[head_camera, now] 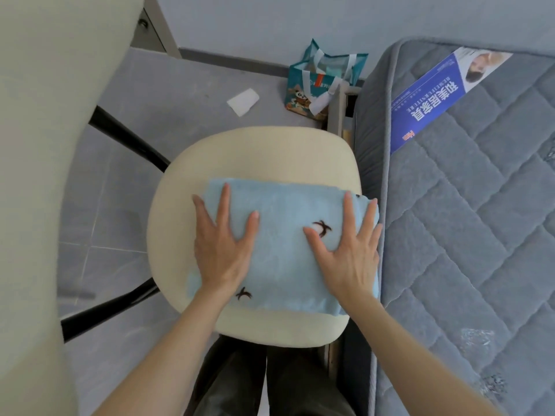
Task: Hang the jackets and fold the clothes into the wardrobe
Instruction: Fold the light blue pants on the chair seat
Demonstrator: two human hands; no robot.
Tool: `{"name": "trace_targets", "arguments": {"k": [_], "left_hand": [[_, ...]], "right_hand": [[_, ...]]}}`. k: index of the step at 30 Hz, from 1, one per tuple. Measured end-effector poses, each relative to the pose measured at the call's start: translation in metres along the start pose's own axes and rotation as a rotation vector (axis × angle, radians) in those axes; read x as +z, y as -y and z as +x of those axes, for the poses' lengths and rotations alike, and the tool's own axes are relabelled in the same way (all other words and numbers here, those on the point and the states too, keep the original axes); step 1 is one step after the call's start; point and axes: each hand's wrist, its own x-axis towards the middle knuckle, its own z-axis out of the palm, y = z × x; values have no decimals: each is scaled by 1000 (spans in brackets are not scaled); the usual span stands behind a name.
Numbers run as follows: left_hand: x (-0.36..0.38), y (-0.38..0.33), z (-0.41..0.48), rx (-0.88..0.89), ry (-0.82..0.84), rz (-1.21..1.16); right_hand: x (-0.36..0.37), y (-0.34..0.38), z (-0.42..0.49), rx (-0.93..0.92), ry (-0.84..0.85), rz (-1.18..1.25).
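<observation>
Both hands flat, fingers spread: left hand (223, 247) and right hand (350, 253) press on folded light-blue cloth (285, 262) on chair seat (255, 151). Right of right hand: mattress (468, 211), blue label (426, 100) with white Chinese characters, upside down. Panda-print bag (315, 82) beyond the fingertips.

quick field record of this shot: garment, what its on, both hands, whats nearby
garment: folded light blue cloth with dark bird marks
support: cream chair seat
hands: left hand and right hand both flat on the cloth, fingers spread
beside chair: grey quilted mattress
floor beyond chair: teal bag, white paper scrap
</observation>
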Motion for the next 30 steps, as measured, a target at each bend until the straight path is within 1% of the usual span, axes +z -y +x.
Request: {"name": "trace_targets", "arguments": {"k": [1, 3, 6, 11, 15, 18, 21, 25, 30], "left_hand": [[-7, 3, 2, -71, 49, -89], [-17, 7, 1, -94, 134, -180], [-21, 6, 2, -104, 178, -259], [-11, 7, 5, -127, 93, -215], [-2, 9, 10, -111, 64, -246], [1, 9, 19, -115, 68, -215], [-3, 8, 22, -138, 97, -210], [-16, 7, 7, -165, 89, -298], [-42, 5, -50, -197, 8, -436]], "right_hand": [[-4, -1, -2, 99, 20, 80], [-11, -3, -6, 221, 75, 211], [-14, -3, -6, 276, 122, 317], [-7, -1, -3, 276, 75, 377], [1, -4, 3, 266, 35, 346], [4, -3, 9, 253, 23, 327], [-4, 0, 10, 240, 46, 353], [-22, 6, 0, 184, 41, 383], [-55, 12, -34, 112, 97, 387]]}}
